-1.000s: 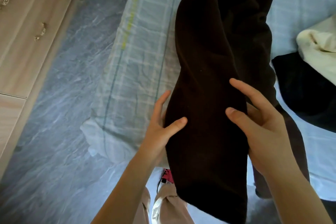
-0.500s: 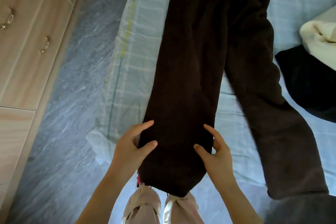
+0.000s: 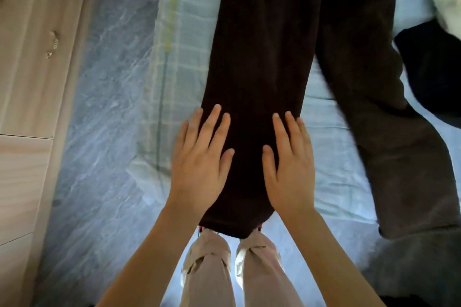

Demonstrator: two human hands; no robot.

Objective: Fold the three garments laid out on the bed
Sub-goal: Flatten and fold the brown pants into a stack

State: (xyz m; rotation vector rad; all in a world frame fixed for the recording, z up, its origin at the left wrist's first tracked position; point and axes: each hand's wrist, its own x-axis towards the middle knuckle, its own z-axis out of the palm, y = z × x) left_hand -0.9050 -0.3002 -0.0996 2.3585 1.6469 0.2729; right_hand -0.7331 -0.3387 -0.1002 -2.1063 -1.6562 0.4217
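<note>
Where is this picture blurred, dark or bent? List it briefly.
Head view, the trousers are so dark their folds barely show; head view, the cream garment and wardrobe handle are smeared; head view, the left hand and right hand, flat on the cloth, look fairly sharp; head view, the wardrobe lines lean as under a wide lens.

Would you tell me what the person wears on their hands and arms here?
Nothing is visible: the left hand and right hand are bare, without gloves, rings or a watch, and both forearms are uncovered down to the frame's edge, with no sleeve in view.
</note>
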